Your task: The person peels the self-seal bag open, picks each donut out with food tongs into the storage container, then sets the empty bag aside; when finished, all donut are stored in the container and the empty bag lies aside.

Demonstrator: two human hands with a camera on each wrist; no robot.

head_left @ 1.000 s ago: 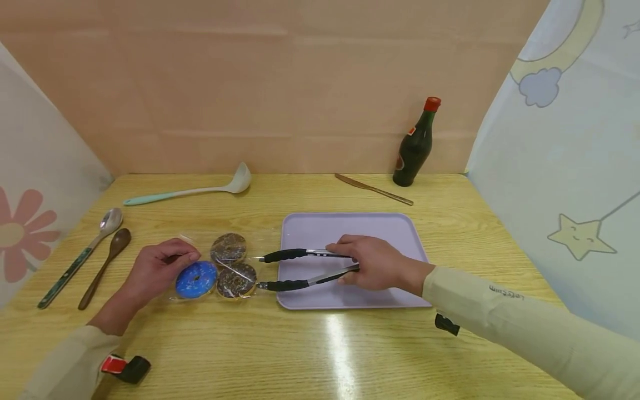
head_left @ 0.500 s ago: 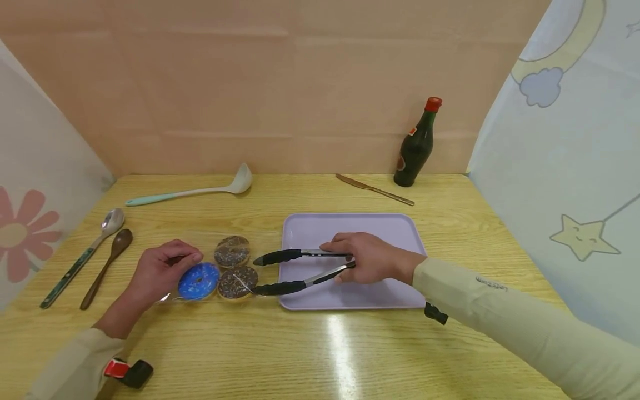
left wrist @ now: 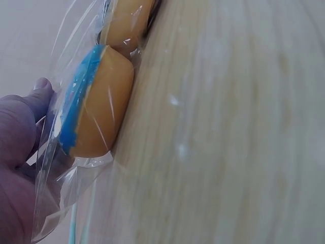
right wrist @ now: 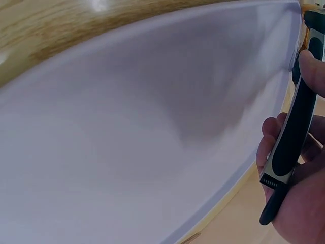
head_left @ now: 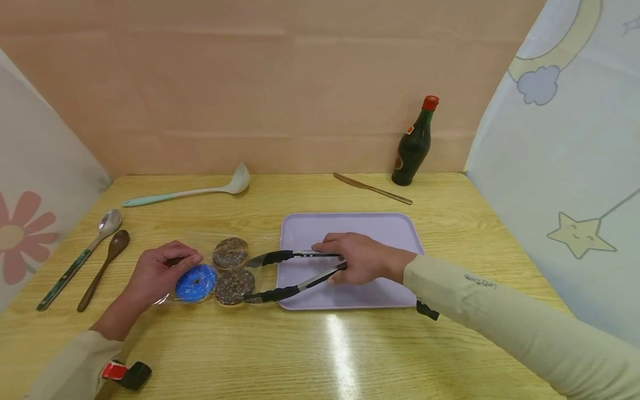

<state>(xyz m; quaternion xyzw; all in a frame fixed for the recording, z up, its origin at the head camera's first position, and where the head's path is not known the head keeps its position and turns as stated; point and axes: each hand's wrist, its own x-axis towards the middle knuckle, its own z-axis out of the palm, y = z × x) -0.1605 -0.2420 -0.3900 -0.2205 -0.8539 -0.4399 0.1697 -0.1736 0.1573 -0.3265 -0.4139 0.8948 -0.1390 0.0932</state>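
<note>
A clear plastic bag (left wrist: 56, 188) lies on the table with a blue-iced doughnut (head_left: 189, 290) and two chocolate doughnuts (head_left: 231, 297) inside. My left hand (head_left: 159, 272) pinches the bag's left part between thumb and fingers, beside the blue doughnut. Over the lilac tray (head_left: 350, 224), my right hand (head_left: 362, 258) grips black-and-silver tongs (head_left: 281, 256). Their two arms stand spread apart, tips pointing left. Both tips overlap the right part of the bag, right by the chocolate doughnuts. In the right wrist view, the fingers wrap round the tongs' black handle (right wrist: 294, 132).
At the left lie a metal spoon (head_left: 82, 261) with a green handle and a wooden spoon (head_left: 102, 272). A ladle (head_left: 200, 191) and a brown knife (head_left: 375, 190) lie towards the back. A dark bottle (head_left: 414, 147) with a red cap stands at the back right.
My right hand has moved left with the tongs, whose tips have gone from the bag's right side to beside the chocolate doughnuts. The left hand keeps its hold on the bag.
</note>
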